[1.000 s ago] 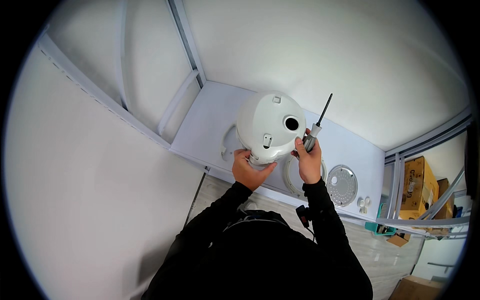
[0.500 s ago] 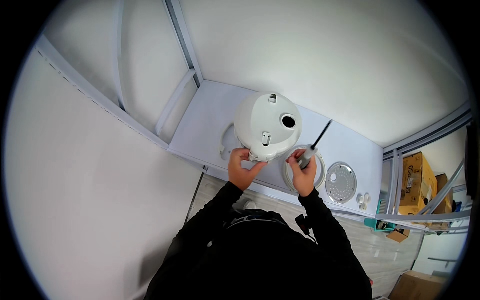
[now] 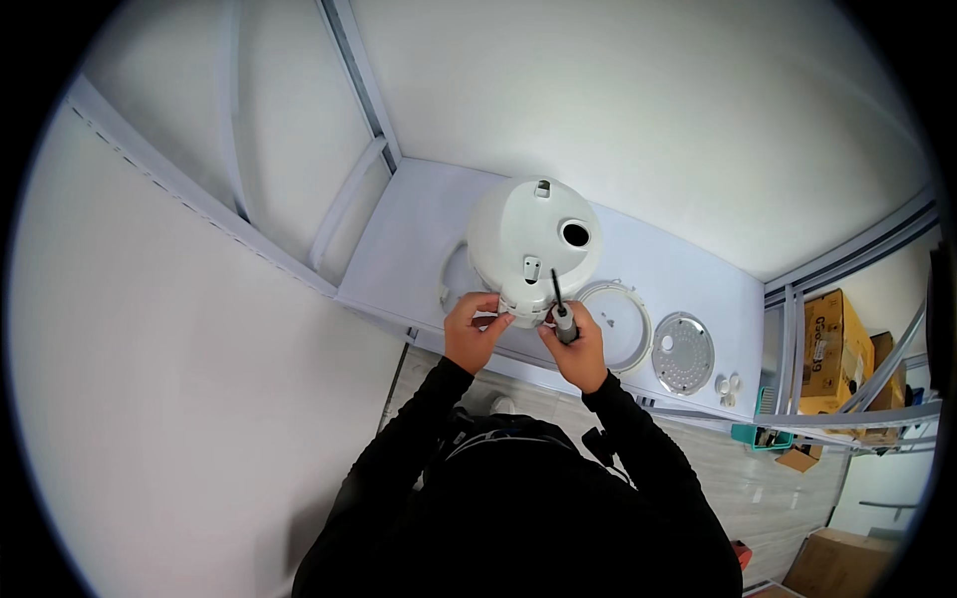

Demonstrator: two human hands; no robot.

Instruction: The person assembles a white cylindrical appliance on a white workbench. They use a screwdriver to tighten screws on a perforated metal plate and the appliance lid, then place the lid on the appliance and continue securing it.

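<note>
A white rounded appliance housing point(image 3: 513, 224) stands on the table, with a dark round hole and two slotted recesses on top. My left hand point(image 3: 471, 331) has its curled fingers and thumb on the housing's near edge, gripping it. A screwdriver point(image 3: 565, 324) with a grey handle and dark shaft is in my right hand point(image 3: 581, 351); its tip points up and away. The fingertips of that hand touch the housing's near edge, right of my left hand. What lies between the fingertips is hidden.
Right of the housing lie a pale ring point(image 3: 646, 334) with small bits inside it, a perforated grey disc point(image 3: 684, 351) and several small white round pieces point(image 3: 729, 387). A curved pale part point(image 3: 446, 274) sits partly behind the housing. Walls and frame posts point(image 3: 382, 120) bound the table point(image 3: 414, 214).
My right hand has moved left from over the ring to the housing's near edge, carrying the screwdriver. The ring and the bits in it are now uncovered. My left hand has shifted slightly left.
</note>
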